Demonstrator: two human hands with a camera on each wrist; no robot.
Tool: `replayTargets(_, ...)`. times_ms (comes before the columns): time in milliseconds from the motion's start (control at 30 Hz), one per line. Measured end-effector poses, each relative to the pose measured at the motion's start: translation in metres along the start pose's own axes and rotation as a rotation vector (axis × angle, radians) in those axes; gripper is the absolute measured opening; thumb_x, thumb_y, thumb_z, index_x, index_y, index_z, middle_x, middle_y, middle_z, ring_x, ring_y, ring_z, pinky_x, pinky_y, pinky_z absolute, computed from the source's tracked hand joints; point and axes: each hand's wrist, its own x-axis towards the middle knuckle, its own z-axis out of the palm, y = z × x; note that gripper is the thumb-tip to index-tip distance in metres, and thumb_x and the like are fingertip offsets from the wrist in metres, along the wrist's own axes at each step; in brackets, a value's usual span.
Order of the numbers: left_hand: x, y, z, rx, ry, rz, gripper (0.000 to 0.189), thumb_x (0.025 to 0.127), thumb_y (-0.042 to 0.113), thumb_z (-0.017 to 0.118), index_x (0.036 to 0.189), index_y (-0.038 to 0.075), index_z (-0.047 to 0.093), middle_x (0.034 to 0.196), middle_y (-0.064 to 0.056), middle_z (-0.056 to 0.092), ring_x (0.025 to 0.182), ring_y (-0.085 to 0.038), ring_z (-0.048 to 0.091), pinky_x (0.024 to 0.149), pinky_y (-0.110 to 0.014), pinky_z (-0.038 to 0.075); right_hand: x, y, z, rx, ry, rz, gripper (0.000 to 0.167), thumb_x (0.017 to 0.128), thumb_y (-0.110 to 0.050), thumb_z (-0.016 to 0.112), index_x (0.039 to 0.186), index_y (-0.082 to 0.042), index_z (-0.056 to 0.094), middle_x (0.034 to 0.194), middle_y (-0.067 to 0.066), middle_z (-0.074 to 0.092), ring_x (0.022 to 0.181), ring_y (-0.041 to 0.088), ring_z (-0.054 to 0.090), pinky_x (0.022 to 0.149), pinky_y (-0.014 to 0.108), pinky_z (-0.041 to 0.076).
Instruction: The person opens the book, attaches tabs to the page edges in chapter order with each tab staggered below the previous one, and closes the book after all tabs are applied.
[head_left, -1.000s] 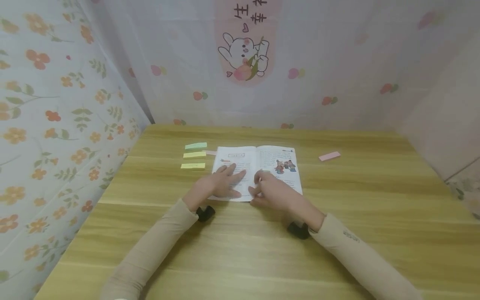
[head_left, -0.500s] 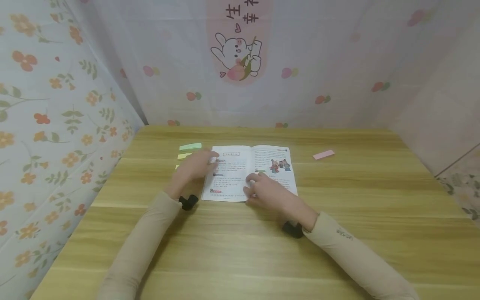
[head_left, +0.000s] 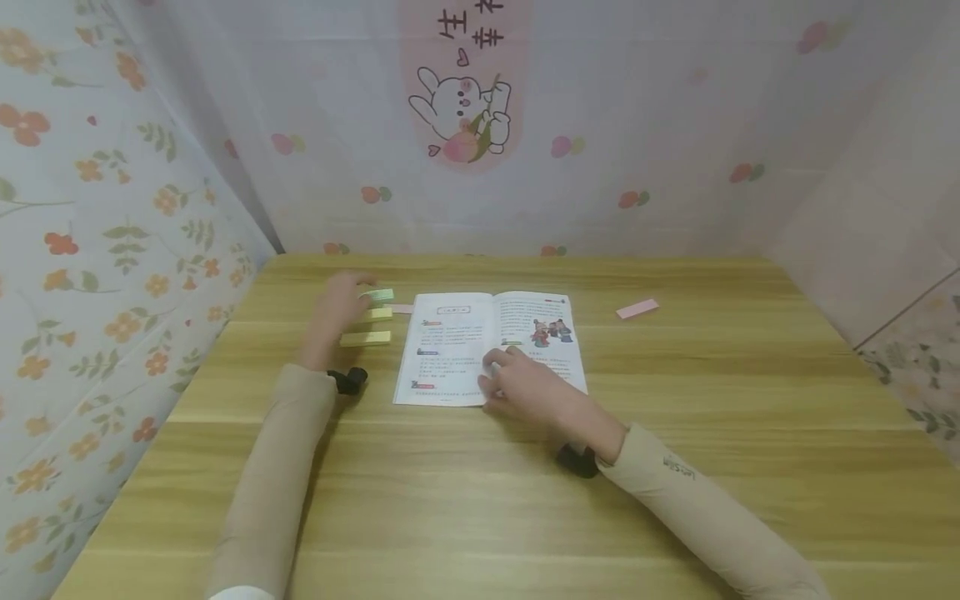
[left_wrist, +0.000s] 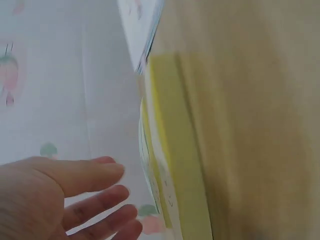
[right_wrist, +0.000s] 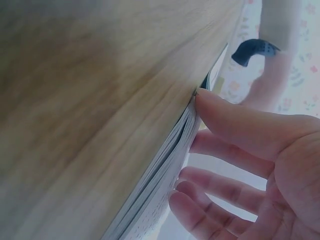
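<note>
An open book (head_left: pixel 450 354) with printed pages and a small colour picture lies flat on the table. My right hand (head_left: pixel 536 390) rests on its right page by the centre fold. In the right wrist view the thumb of that hand (right_wrist: pixel 245 160) touches the book's lower page edge (right_wrist: pixel 162 167), with the other fingers loosely bent over the page. To the book's left, my left hand (head_left: pixel 339 310) hovers at a green sticky-note strip (head_left: pixel 382 294), partly covering it. Two yellow sticky-note strips (head_left: pixel 365 339) lie below it. The left wrist view shows relaxed fingers apart from a yellow strip (left_wrist: pixel 182 150).
A pink strip (head_left: pixel 402 309) lies against the book's left edge, and another pink strip (head_left: pixel 637 309) lies to its right. A printed curtain (head_left: pixel 330 167) hangs behind the wooden table (head_left: pixel 450 500). Black bands (head_left: pixel 577 461) sit on both wrists.
My left hand has lifted off the left page and moved left and away to the green strip. My right hand has stayed on the book. The head view has shifted slightly.
</note>
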Motion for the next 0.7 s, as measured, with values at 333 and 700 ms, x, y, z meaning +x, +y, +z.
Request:
replayTargets(333, 0.004, -0.022, -0.001, -0.05, -0.066, -0.126, 0.04, 0.096, 0.0, 0.057, 0.135, -0.01, 0.057, 0.139, -0.03, 0.054, 0.131, -0.048, 0.047, 0.11, -0.057, 0.038, 0.002, -0.001, 0.002, -0.002, -0.002, 0.012, 0.016, 0.094, -0.024, 0.074, 0.089, -0.009, 0.078, 0.133, 0.015, 0.059, 0.116, 0.032, 0.055, 0.096, 0.04, 0.051)
replayTargets(700, 0.0, -0.019, -0.007, 0.018, -0.063, -0.101, 0.029, 0.094, 0.007, 0.062, 0.116, -0.011, 0.068, 0.11, -0.029, 0.068, 0.101, -0.043, 0.064, 0.089, -0.054, 0.052, 0.003, 0.002, 0.0, 0.043, -0.008, 0.016, 0.023, 0.093, -0.023, 0.075, 0.073, -0.015, 0.069, 0.132, 0.016, 0.06, 0.118, 0.032, 0.055, 0.099, 0.04, 0.049)
